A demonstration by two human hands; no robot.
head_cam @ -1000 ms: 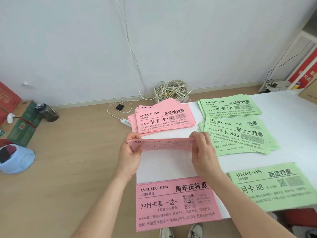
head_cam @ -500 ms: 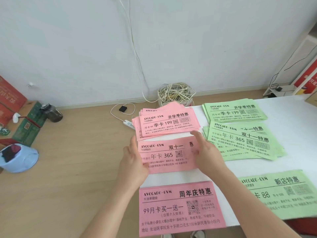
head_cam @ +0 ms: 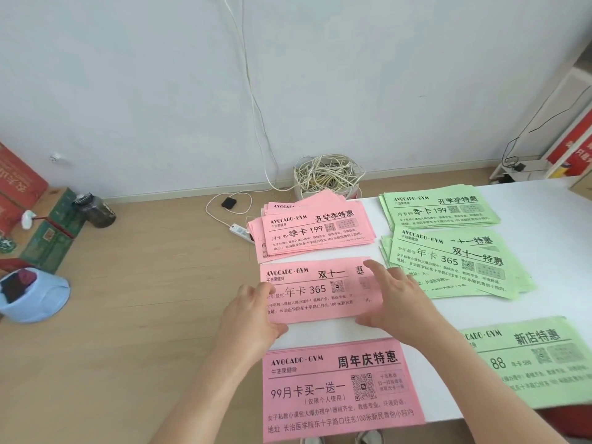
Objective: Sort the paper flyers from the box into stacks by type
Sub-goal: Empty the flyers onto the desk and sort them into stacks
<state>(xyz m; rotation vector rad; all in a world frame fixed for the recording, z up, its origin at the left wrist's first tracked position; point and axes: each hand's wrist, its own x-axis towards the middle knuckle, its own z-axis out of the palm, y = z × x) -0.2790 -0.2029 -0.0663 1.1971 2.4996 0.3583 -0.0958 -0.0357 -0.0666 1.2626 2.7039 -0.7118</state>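
Now that the pink 365 flyers (head_cam: 315,291), held edge-up a second ago, lie flat on the worktop (head_cam: 528,200), I read them as a placed stack. They sit between the pink 199 stack (head_cam: 315,230) and the pink anniversary stack (head_cam: 339,389). My left hand (head_cam: 253,318) and right hand (head_cam: 395,302) rest flat on the flyers' ends, released, gripping nothing.

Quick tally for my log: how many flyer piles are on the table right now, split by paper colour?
Pink piles: 3, the 199, the 365 under both hands, and the 99.
Green piles: 3, the 199, the 365, and the 88.
Total: 6
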